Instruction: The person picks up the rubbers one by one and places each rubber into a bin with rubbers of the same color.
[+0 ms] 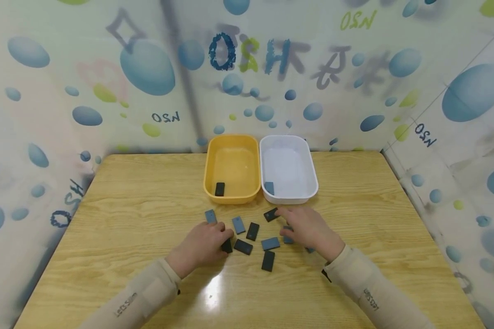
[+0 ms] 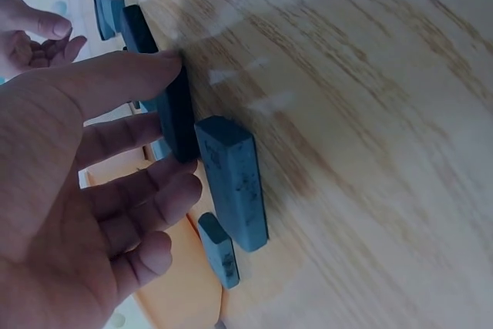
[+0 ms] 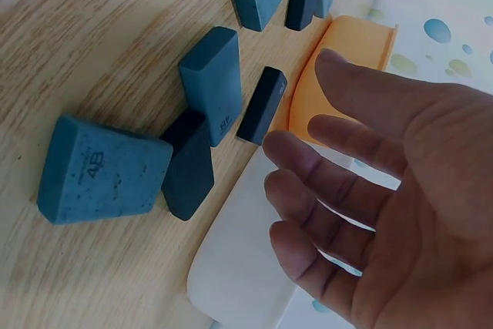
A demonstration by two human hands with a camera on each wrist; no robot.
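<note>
My left hand [image 1: 201,244] pinches a black block [image 1: 227,246] between thumb and fingers; the left wrist view shows the thumb against one end of this black block [image 2: 179,117]. Close beside it stands a blue block [image 2: 235,182]. My right hand [image 1: 308,230] hovers over the right part of the blocks, its fingertips by a black block [image 1: 271,214] and partly over a blue block [image 1: 288,235]. In the right wrist view this hand [image 3: 385,167] holds nothing, its fingers loosely bent beside a black block [image 3: 263,105].
A yellow tray [image 1: 233,199] holding one black block [image 1: 220,189] and a white tray [image 1: 290,200] holding one blue block [image 1: 269,188] stand side by side at the table's back edge. Several black and blue blocks lie between the hands, one black block [image 1: 268,261] nearest the front.
</note>
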